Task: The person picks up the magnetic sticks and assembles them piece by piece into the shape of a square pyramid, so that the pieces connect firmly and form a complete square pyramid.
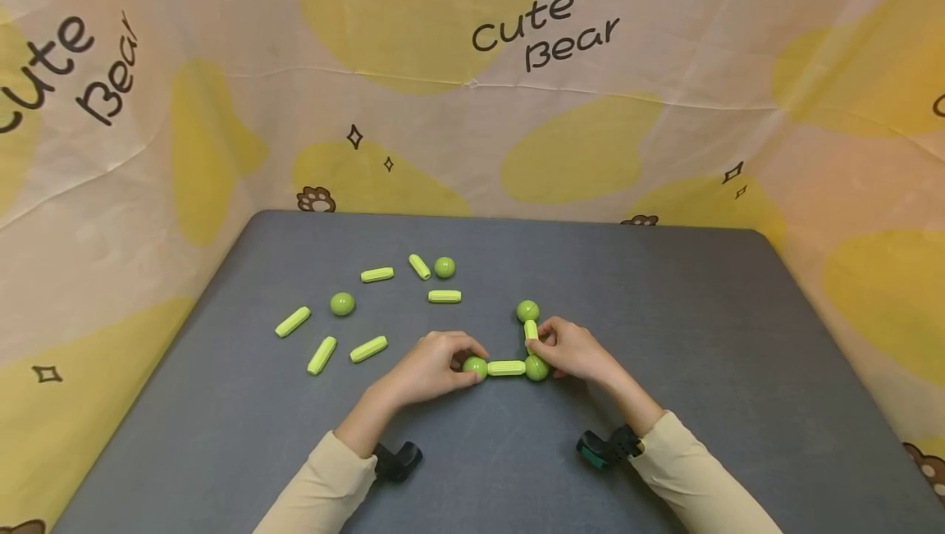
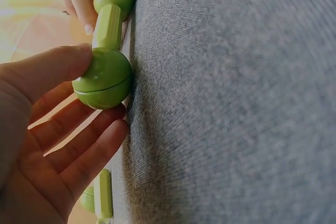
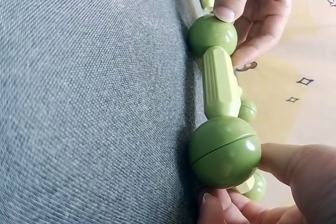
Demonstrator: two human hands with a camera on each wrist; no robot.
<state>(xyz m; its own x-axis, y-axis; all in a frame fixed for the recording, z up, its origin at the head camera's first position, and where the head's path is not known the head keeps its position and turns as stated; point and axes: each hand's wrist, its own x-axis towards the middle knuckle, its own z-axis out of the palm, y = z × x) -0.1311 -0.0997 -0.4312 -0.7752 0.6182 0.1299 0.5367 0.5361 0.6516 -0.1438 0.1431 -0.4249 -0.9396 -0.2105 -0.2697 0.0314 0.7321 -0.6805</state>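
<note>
Two ribbed light-green rods and three green balls are joined in an L on the table. My left hand (image 1: 435, 362) holds the left end ball (image 1: 475, 367) between thumb and fingers. From that ball a rod (image 1: 506, 368) runs across to the corner ball (image 1: 536, 368). The second rod (image 1: 531, 330) extends from the corner toward the far side and meets the far ball (image 1: 527, 311). My right hand (image 1: 576, 349) pinches this second rod close to the corner ball; its fingertips are partly hidden behind that ball (image 3: 224, 152) in the right wrist view.
Loose balls (image 1: 343, 304) and several loose rods (image 1: 369, 349) lie on the grey table (image 1: 701, 312), left of the joined piece and behind my left hand. A printed cloth (image 1: 576, 148) rises behind the table's far edge. Each wrist wears a black device (image 1: 399, 462).
</note>
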